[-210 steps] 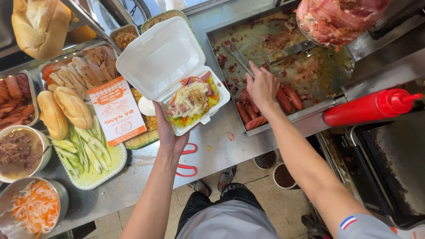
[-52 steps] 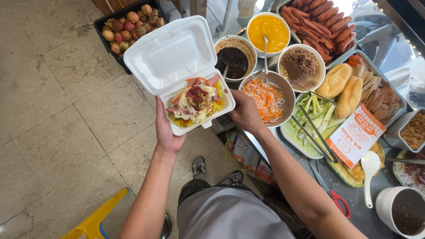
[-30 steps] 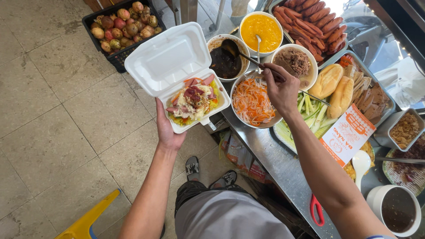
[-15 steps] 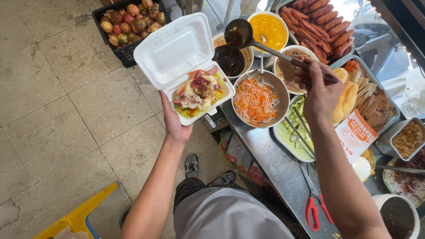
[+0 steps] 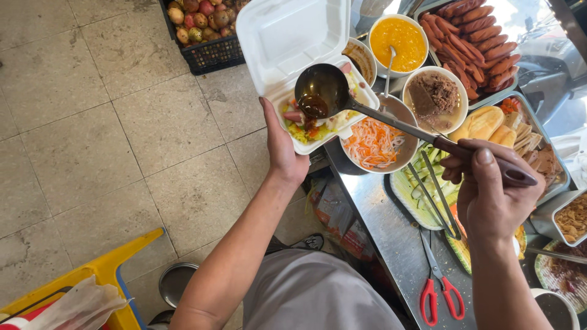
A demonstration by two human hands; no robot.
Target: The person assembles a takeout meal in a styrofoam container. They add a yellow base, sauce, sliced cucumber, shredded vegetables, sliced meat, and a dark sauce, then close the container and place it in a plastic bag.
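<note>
My left hand point(image 5: 282, 146) holds an open white foam box point(image 5: 293, 55) from below; it contains mixed food with meat and vegetables point(image 5: 309, 119). My right hand point(image 5: 489, 195) grips the brown handle of a metal ladle point(image 5: 322, 91). The ladle bowl hangs over the food in the box with dark brown sauce in it. A bowl of the dark sauce point(image 5: 362, 58) sits just behind the box, partly hidden.
On the steel counter point(image 5: 391, 238) stand bowls of shredded carrot salad point(image 5: 374, 143), yellow sauce point(image 5: 398, 43) and brown paste point(image 5: 435, 95), trays of sausages point(image 5: 474, 30), bread rolls point(image 5: 489, 125) and cucumber with tongs point(image 5: 437, 195), and red scissors point(image 5: 437, 287). A fruit crate point(image 5: 199, 27) sits on the tiled floor.
My right hand lifted the ladle out of the dark sauce bowl and brought it over the food in the foam box. The box moved closer to the bowls.
</note>
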